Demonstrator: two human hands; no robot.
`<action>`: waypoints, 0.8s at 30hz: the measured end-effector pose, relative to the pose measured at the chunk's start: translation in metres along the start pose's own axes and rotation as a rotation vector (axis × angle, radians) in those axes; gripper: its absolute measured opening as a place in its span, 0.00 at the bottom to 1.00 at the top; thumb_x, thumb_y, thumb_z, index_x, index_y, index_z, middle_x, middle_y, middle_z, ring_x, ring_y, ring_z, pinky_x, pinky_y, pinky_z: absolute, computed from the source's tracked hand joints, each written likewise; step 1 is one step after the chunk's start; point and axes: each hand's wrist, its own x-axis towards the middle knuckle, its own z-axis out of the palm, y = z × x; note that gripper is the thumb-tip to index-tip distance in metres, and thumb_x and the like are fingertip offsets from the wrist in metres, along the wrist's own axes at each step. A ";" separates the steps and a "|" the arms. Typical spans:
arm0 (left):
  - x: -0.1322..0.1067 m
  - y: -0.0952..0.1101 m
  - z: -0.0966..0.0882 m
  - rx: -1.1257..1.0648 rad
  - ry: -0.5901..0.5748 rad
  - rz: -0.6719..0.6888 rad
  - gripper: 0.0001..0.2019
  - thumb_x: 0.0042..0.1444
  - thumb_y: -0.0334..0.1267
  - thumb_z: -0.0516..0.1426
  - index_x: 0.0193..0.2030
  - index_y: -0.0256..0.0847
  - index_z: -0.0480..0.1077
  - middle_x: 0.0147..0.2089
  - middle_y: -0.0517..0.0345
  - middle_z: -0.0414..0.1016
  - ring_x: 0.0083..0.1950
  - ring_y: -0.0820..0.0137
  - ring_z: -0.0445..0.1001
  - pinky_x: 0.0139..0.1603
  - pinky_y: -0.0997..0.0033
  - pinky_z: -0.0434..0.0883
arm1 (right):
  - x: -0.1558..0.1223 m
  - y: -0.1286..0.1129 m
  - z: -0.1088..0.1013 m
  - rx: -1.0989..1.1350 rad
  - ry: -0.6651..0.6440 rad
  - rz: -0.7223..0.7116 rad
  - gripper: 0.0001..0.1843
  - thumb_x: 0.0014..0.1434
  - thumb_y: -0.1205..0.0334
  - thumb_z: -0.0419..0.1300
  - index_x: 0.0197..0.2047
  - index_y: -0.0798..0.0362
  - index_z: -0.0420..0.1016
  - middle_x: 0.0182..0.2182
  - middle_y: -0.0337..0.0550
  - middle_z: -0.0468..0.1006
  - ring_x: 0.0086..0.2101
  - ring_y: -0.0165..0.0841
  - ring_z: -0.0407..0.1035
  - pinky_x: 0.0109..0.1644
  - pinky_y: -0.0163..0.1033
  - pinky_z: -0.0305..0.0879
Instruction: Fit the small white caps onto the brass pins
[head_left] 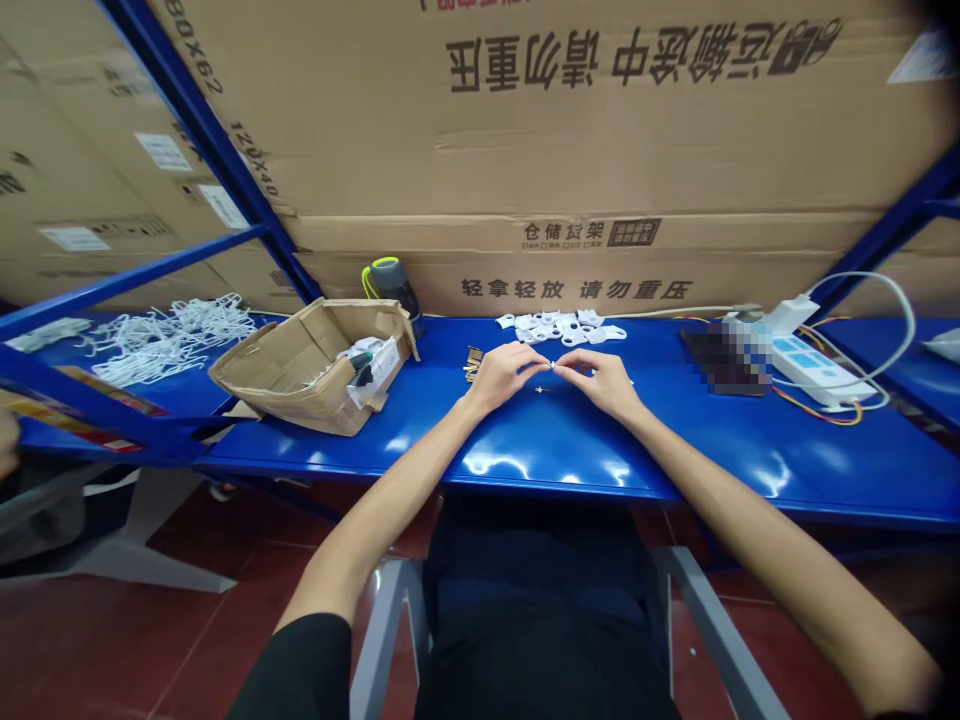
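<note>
My left hand (504,372) and my right hand (604,383) meet over the blue shelf surface (540,440), fingertips pinched together on a tiny light-coloured part (553,365) between them. Another tiny piece (539,388) lies on the shelf just below the fingers. A pile of white plastic parts (564,326) lies behind the hands. A small cluster of brass-coloured bits (472,363) sits just left of my left hand.
An open cardboard box (315,365) with bagged items stands at the left, a dark cup (391,283) behind it. White wire hangers (161,335) lie far left. A white power strip (814,365) with cables sits at the right. Large cartons wall the back.
</note>
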 end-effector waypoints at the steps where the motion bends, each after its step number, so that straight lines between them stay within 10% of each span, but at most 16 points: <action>1: 0.000 -0.001 0.000 -0.004 -0.011 0.012 0.13 0.73 0.46 0.57 0.47 0.43 0.80 0.46 0.54 0.84 0.48 0.65 0.80 0.54 0.62 0.74 | -0.001 -0.001 0.000 -0.037 -0.006 -0.023 0.19 0.63 0.39 0.64 0.39 0.46 0.85 0.38 0.43 0.87 0.35 0.41 0.77 0.45 0.47 0.75; 24: -0.003 -0.014 0.001 0.234 -0.212 -0.125 0.11 0.67 0.31 0.59 0.51 0.45 0.80 0.52 0.54 0.82 0.53 0.60 0.76 0.55 0.59 0.69 | 0.004 0.027 0.007 -0.287 -0.172 -0.140 0.10 0.66 0.56 0.63 0.39 0.45 0.88 0.47 0.47 0.86 0.48 0.48 0.77 0.57 0.55 0.71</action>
